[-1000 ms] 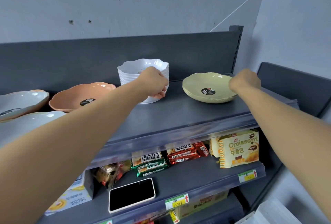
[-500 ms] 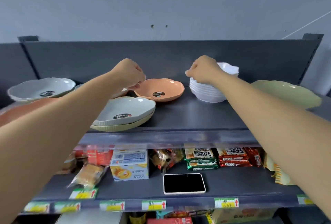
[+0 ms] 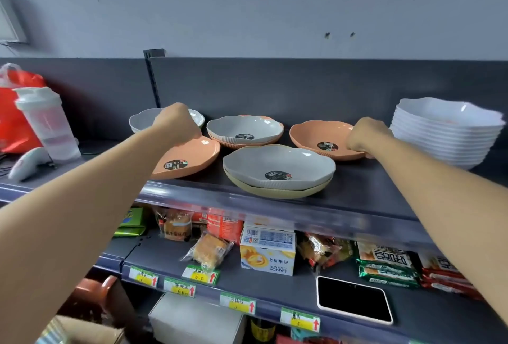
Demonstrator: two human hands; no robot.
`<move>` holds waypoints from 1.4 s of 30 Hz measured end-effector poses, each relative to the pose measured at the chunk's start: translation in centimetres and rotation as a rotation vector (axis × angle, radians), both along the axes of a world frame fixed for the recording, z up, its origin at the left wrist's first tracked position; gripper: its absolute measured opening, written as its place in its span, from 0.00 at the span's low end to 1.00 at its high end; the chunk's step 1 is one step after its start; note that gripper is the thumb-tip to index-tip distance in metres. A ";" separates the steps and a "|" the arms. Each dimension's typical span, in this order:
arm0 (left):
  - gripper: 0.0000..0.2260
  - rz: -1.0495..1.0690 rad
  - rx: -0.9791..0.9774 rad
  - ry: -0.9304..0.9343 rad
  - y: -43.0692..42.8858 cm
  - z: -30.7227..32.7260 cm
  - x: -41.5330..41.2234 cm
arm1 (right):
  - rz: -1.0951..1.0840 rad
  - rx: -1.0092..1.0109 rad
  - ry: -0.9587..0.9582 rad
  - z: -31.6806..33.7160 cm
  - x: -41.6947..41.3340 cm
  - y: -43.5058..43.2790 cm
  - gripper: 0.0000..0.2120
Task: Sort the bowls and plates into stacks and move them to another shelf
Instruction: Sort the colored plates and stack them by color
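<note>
Bowl stack (image 3: 446,130): white, sorted, now just right of right hand.
Right hand (image 3: 367,134): has shifted off that stack; curled onto orange plate (image 3: 325,138) rim.
Left hand (image 3: 176,123): fisted over nearer orange plate (image 3: 189,159); hold indeterminate.
Implication: plate sorting begins.

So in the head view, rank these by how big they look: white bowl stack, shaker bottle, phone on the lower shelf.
1. white bowl stack, largest, though cut off at the frame edge.
2. shaker bottle and phone look about alike; the phone lies nearer the camera, so I won't rank them.
</note>
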State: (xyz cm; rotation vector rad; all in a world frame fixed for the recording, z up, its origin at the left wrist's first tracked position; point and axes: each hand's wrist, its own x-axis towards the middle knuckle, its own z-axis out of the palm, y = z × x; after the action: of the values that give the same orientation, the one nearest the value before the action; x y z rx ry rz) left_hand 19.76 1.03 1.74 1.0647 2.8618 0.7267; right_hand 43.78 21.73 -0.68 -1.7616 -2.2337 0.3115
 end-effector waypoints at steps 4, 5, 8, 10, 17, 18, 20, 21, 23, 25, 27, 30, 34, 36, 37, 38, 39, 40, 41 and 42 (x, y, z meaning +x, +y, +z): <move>0.09 0.194 -0.090 0.116 -2.4 -1.2 -2.9 | 0.006 0.041 -0.016 -0.4 -1.3 -0.2 0.02; 0.09 0.222 -0.111 0.121 -3.0 -1.5 -3.2 | 0.005 0.046 -0.017 -0.5 -1.7 -0.1 0.03; 0.13 0.337 -0.219 0.161 -4.4 -2.3 -4.5 | 0.022 0.062 -0.027 -0.6 -2.5 -0.2 0.05; 0.17 0.386 -0.278 0.146 -5.2 -2.7 -5.0 | 0.028 0.055 -0.027 -0.7 -2.9 -0.2 0.06; 0.07 0.361 -0.115 -0.097 -6.5 -3.1 -5.2 | 0.047 0.036 -0.033 -0.7 -3.3 -0.3 0.06; 0.09 0.375 -0.056 -0.166 -6.7 -3.1 -5.3 | 0.050 0.039 -0.029 -0.7 -3.3 -0.3 0.06; 0.07 0.408 0.084 -0.312 -7.3 -3.4 -6.3 | 0.046 0.037 -0.021 -0.7 -3.5 -0.3 0.09; 0.07 0.424 0.159 -0.376 -7.6 -3.4 -6.7 | 0.050 0.036 -0.008 -0.7 -3.5 -0.4 0.10; 0.08 0.424 0.257 -0.456 -8.3 -3.0 -6.6 | 0.051 0.040 0.016 -0.6 -3.4 -0.4 0.14; 0.11 0.412 0.341 -0.471 -8.9 -1.7 -5.9 | 0.058 0.028 0.054 -0.5 -3.3 -0.3 0.14; 0.09 0.381 0.401 -0.457 -9.4 -0.1 -5.7 | 0.054 0.037 0.106 -0.4 -3.0 -0.6 0.07; 0.05 0.366 0.533 -0.474 -9.0 2.2 -4.9 | 0.049 0.060 0.181 -0.1 -2.2 -0.6 0.10; 0.09 0.181 0.670 -0.503 -1.8 3.8 0.4 | 0.008 0.074 0.288 1.1 1.4 1.1 0.07; 0.10 0.066 0.665 -0.545 3.0 4.2 4.6 | -0.035 0.076 0.333 1.9 3.5 2.5 0.08; 0.10 0.041 0.666 -0.539 4.3 4.2 5.9 | -0.019 0.062 0.361 1.9 3.8 2.8 0.10; 0.09 -0.002 0.627 -0.558 7.5 4.0 7.5 | -0.033 0.079 0.382 2.2 5.1 4.2 0.09; 0.09 -0.026 0.583 -0.573 10.1 3.9 9.1 | -0.068 0.073 0.400 2.7 6.1 5.0 0.08; 0.10 -0.038 0.550 -0.575 10.8 3.7 9.8 | -0.063 0.065 0.402 2.8 6.0 5.1 0.07; 0.13 -0.057 0.520 -0.575 11.5 3.5 10.5 | -0.046 0.055 0.412 2.8 6.1 5.0 0.08; 0.17 -0.057 0.500 -0.586 12.1 3.3 11.0 | -0.028 0.062 0.419 2.8 6.0 5.2 0.10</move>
State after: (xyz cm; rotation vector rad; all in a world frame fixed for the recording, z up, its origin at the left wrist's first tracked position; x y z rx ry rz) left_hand 30.73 13.16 5.05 0.7710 2.1933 1.5035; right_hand 49.82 26.93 2.09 -1.5270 -1.8987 0.5432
